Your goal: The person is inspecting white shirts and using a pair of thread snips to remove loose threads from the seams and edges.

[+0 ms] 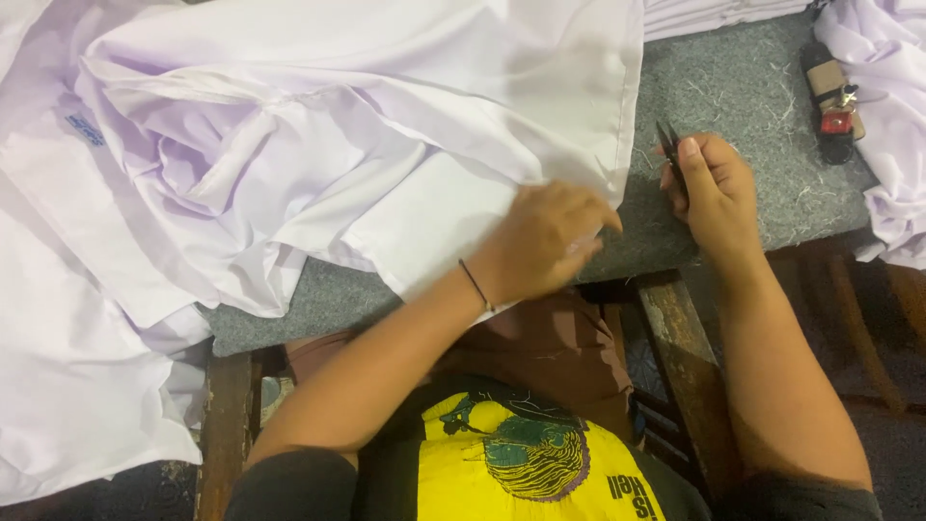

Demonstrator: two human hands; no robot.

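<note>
White cloth lies bunched and folded over most of the grey felt tabletop, and its lower right corner sits under my left hand. That hand lies knuckles up on the fabric close to the near edge of the tabletop, fingers curled down onto the hem; whether they pinch it or only press on it I cannot tell. A thin dark band circles my left wrist.

Just to the right of the cloth's edge, my right hand is closed around small dark thread snips, the pointed blades sticking up past my fingers and aimed toward the hanging edge of the fabric. The snips are near the cloth but not touching it.

Loose thread bits speckle the felt around my right hand. At the far right of the tabletop lies a small object with a brown body and a red and dark end, well apart from my hands. More white cloth is heaped beyond it, and a flat stack of white pieces rests at the far edge.
</note>
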